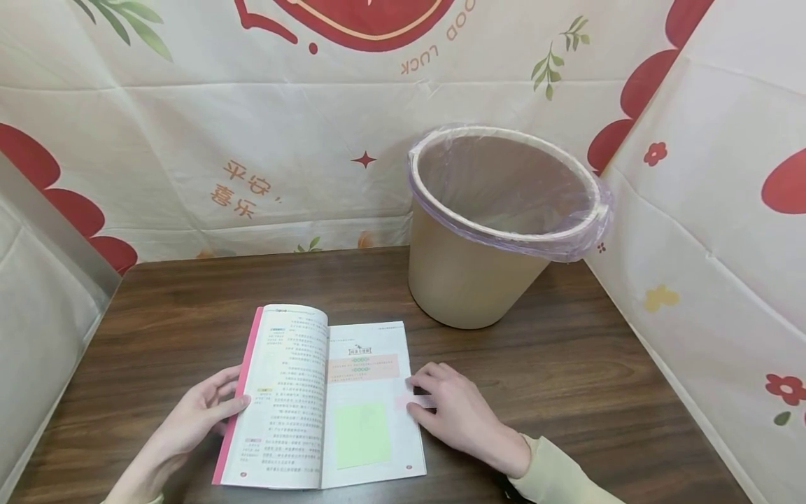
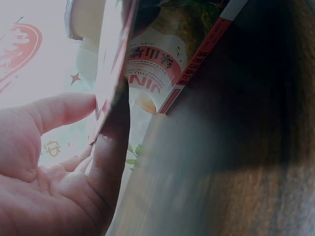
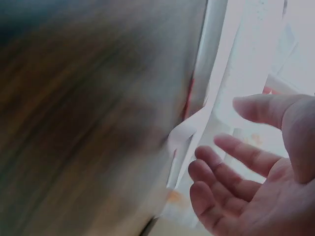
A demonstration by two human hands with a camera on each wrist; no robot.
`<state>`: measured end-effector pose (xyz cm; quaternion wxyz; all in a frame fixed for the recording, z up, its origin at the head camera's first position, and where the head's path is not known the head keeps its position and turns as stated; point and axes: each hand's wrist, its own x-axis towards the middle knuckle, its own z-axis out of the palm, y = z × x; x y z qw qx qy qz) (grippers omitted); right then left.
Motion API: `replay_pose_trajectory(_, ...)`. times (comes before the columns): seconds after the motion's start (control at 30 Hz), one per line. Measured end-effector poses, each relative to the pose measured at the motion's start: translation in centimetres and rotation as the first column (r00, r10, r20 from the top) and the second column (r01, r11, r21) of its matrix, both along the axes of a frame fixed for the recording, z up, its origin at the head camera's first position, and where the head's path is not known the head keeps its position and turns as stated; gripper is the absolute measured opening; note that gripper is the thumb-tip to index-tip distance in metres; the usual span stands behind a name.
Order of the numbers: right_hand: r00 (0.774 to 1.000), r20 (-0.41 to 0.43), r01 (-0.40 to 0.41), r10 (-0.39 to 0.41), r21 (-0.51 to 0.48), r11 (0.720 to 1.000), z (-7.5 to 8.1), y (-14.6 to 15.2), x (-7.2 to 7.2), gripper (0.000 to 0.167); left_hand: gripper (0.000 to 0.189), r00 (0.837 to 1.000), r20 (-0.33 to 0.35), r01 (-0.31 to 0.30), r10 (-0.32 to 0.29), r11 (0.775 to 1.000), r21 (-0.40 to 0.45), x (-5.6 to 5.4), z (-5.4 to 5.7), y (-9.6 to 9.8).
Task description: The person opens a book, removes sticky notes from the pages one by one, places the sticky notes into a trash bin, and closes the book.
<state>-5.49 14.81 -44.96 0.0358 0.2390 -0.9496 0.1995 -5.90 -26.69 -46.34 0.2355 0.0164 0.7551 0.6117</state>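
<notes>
An open book (image 1: 283, 420) lies on the table, its left side raised a little. My left hand (image 1: 195, 416) pinches the left edge between thumb and fingers; in the left wrist view the printed cover (image 2: 162, 61) shows beneath. On the right page sits a light green sticky note (image 1: 362, 435). A pale pink strip (image 1: 409, 401) sticks out past that page's right edge. Beside it is my right hand (image 1: 466, 416), thumb and fingers apart around the strip. The right wrist view shows its fingers loosely bent with nothing between them, close to the curled strip (image 3: 183, 135).
A beige waste bin (image 1: 469, 280) with a thin purple liner stands at the table's back right. Behind the dark wooden table (image 1: 567, 378) hangs a printed white cloth (image 1: 315, 140), and another covers the right side.
</notes>
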Motion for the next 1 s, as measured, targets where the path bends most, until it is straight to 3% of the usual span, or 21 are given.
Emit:
replay_pose_trajectory(0.2, 0.977, 0.003, -0.214, 0.215, 0.094, 0.972, 0.4, -1.6, 1.1, 0.037, 0.069, 1.0, 0.012, -0.001, 0.001, 1.0, -0.001, 0.1, 0.1, -0.2)
replay_pose_trajectory(0.43, 0.926, -0.013, -0.367, 0.376, 0.186, 0.911, 0.5, -3.5, 1.9, 0.042, 0.069, 1.0, 0.005, 0.01, -0.01, 1.0, -0.004, -0.2, 0.3, -0.3)
replay_pose_trajectory(0.67, 0.89, -0.079, -0.417, 0.449, 0.258, 0.871, 0.3, -4.4, 2.2, 0.045, 0.068, 1.0, -0.006, 0.007, -0.007, 1.0, -0.007, -0.1, 0.4, -0.2)
replay_pose_trajectory(1.0, 0.865, -0.107, -0.433, 0.49, 0.336, 0.837, 0.0, -5.1, 2.0, 0.047, 0.067, 1.0, -0.022, 0.007, -0.007, 1.0, -0.002, -0.1, 0.4, -0.2)
